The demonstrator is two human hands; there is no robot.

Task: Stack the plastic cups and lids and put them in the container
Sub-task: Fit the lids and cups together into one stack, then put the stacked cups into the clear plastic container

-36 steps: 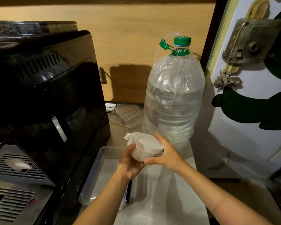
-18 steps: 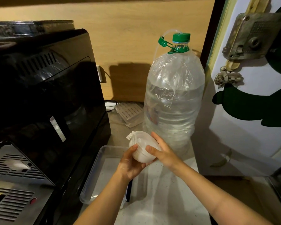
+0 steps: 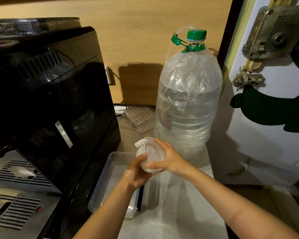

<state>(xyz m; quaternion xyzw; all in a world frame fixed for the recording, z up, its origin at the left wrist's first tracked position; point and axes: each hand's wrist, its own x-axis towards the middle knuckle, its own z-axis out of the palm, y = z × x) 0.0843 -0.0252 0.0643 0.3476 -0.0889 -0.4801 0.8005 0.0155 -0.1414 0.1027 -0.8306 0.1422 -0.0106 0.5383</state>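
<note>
A stack of translucent white plastic cups and lids (image 3: 149,153) is held in the air above the counter, tipped on its side with the lids' tabs pointing up and left. My left hand (image 3: 136,173) grips it from below and my right hand (image 3: 167,158) clasps it from the right, fingers over its top. Just beneath and to the left lies a clear rectangular plastic container (image 3: 102,183) with nothing in it that I can see, its right side partly hidden by my left forearm.
A large black coffee machine (image 3: 50,109) with a metal drip grille fills the left. A big clear water bottle (image 3: 188,104) with a green cap stands close behind the hands. A white door with a metal lock (image 3: 273,31) is on the right. Pale speckled counter (image 3: 176,204) lies below.
Both hands have turned the stack from nearly upright onto its side and lowered it slightly toward the container. The right hand's fingers have shifted over the stack's top.
</note>
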